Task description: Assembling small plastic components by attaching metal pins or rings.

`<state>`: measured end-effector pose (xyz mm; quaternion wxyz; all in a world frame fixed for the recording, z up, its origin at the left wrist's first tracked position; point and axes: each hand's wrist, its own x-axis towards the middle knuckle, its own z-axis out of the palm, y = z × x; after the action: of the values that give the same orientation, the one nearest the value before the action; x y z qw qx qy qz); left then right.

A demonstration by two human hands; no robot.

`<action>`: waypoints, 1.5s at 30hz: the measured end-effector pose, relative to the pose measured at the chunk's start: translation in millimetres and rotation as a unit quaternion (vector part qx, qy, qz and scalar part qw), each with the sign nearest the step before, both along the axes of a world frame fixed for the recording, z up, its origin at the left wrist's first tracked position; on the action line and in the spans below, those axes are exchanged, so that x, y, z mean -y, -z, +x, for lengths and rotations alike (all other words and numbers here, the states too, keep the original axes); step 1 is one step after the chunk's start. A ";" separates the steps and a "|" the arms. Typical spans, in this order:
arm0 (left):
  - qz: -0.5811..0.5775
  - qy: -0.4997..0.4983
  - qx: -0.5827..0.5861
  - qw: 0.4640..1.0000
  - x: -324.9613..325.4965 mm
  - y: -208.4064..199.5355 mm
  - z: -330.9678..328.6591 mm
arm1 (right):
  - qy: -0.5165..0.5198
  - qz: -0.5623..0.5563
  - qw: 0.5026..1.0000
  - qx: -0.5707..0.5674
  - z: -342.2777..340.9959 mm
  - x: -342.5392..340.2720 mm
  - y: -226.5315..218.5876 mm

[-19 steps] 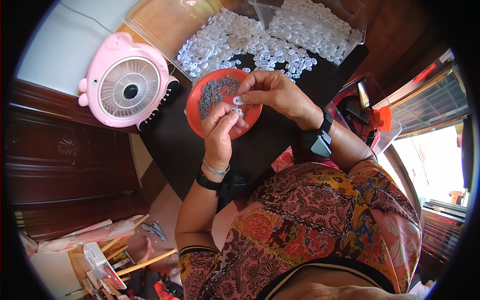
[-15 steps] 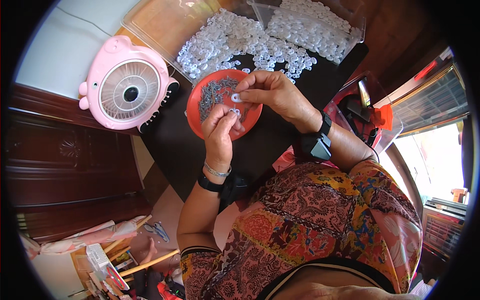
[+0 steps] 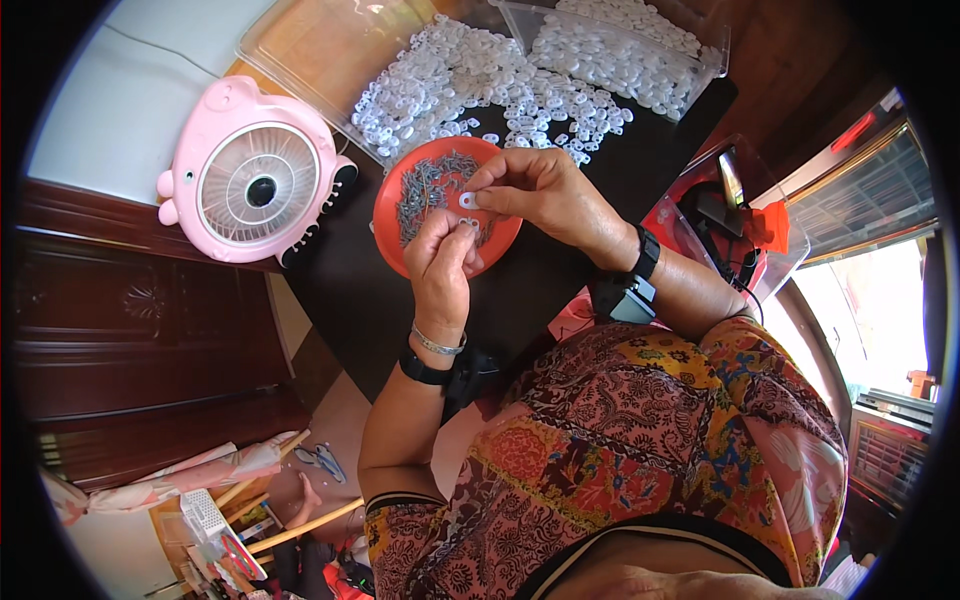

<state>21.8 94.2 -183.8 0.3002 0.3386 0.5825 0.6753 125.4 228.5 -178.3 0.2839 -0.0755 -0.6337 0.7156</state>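
Observation:
Over a round orange-red bowl (image 3: 506, 240) my two hands meet, fingertips close together. In my right hand (image 3: 545, 195) a small white oval plastic piece with a hole (image 3: 468, 201) is pinched between thumb and forefinger. My left hand (image 3: 440, 262) pinches another small white plastic piece (image 3: 468, 222) just below it. Whether the two pieces touch is too small to tell. Many small grey metal nails or screws (image 3: 420, 195) lie in the bowl, partly behind my fingers.
Beyond the bowl, a heap of white plastic pieces (image 3: 440, 85) spreads from a tipped clear bin onto the dark table (image 3: 340, 290). Another clear box (image 3: 690, 95) of white pieces stands at the back right. A pink fan (image 3: 248, 180) stands on the left.
My right hand has lowered slightly, bringing its white piece closer to the one in my left hand. Both hands keep their pinch.

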 end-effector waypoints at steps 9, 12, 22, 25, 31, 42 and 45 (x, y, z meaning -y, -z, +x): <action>-0.030 -0.001 -0.008 0.999 0.4 -5.6 1.7 | -0.012 0.011 1.000 -0.001 0.1 3.8 0.1; -0.049 0.005 -0.019 0.999 0.5 -5.0 -0.2 | -0.013 0.048 0.999 0.011 1.8 5.6 0.9; -0.060 -0.007 0.024 0.998 -0.2 -8.4 5.4 | 0.004 0.184 0.982 0.042 9.1 8.0 -8.6; -0.053 -0.008 0.065 0.996 0.4 -8.4 6.1 | 0.017 0.203 0.978 0.030 9.4 7.3 -8.4; -0.040 0.009 0.074 0.996 1.3 -2.6 2.6 | -0.011 0.244 0.969 0.022 8.8 6.2 -7.1; -0.041 -0.011 0.092 0.995 -2.1 0.6 2.9 | 0.107 0.437 0.893 -0.004 7.6 17.2 -6.1; -0.040 -0.008 0.094 0.995 -3.0 2.8 1.3 | 0.098 0.441 0.892 0.005 9.8 15.7 -7.1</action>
<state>23.0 97.2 -186.6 0.3613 0.2563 0.5813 0.6826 135.1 212.8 -171.2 0.3536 -0.0077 -0.8751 0.3302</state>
